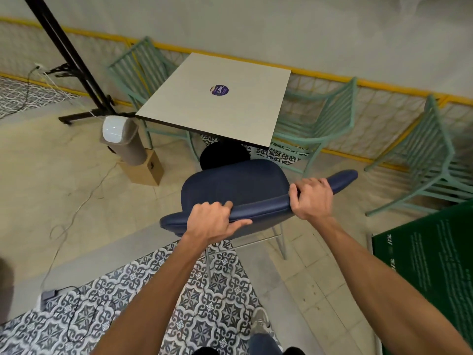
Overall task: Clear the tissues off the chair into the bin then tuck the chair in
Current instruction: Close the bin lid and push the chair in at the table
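A dark blue padded chair (238, 185) stands in front of me, its seat facing the square beige table (217, 103). My left hand (212, 220) grips the top edge of the curved backrest on the left. My right hand (311, 198) grips the same edge further right. No tissues show on the seat. A grey bin with a white swing lid (122, 137) stands on the floor at the table's left corner. The front of the seat sits just short of the table's near edge.
Mint green metal chairs (330, 116) stand around the table and along the yellow-railed wall. A cardboard box (144, 166) sits by the bin. A black stand (76, 73) rises at left. Cables trail over the floor (64, 226). A green board (430, 257) lies at right.
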Demonstrator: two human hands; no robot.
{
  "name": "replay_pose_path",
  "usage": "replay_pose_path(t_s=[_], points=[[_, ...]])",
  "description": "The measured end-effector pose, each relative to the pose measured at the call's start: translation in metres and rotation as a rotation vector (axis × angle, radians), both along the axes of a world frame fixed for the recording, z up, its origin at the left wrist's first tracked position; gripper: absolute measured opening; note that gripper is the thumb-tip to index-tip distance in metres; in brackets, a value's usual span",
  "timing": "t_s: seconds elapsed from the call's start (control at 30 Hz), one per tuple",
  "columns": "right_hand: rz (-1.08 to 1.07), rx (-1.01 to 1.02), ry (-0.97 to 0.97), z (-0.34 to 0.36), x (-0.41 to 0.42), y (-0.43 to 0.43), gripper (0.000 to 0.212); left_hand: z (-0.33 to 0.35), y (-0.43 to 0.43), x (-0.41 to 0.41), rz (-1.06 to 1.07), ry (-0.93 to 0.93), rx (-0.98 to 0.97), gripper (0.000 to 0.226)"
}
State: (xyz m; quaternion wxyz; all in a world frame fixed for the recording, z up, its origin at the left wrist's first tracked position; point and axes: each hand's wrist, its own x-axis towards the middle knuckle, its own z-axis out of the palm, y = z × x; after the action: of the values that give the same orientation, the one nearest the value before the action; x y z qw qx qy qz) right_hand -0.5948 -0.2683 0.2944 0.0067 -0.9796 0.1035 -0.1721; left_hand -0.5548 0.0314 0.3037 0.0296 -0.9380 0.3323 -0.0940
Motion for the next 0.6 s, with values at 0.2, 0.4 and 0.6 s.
replay_pose_path(t_s=[0.2, 0.4, 0.6], points=[[-0.051, 0.051, 0.0, -0.005, -0.038, 0.091, 0.036, 0.0, 0.089, -0.005, -0.097, -0.037, -0.011, 0.09], [-0.107, 0.105, 0.02, -0.001, -0.05, 0.186, 0.036, 0.006, 0.173, 0.014, -0.188, -0.072, 0.009, 0.081], [-0.135, 0.119, 0.027, 0.004, -0.031, 0.246, 0.038, 0.009, 0.226, 0.049, -0.208, -0.031, -0.028, 0.077]])
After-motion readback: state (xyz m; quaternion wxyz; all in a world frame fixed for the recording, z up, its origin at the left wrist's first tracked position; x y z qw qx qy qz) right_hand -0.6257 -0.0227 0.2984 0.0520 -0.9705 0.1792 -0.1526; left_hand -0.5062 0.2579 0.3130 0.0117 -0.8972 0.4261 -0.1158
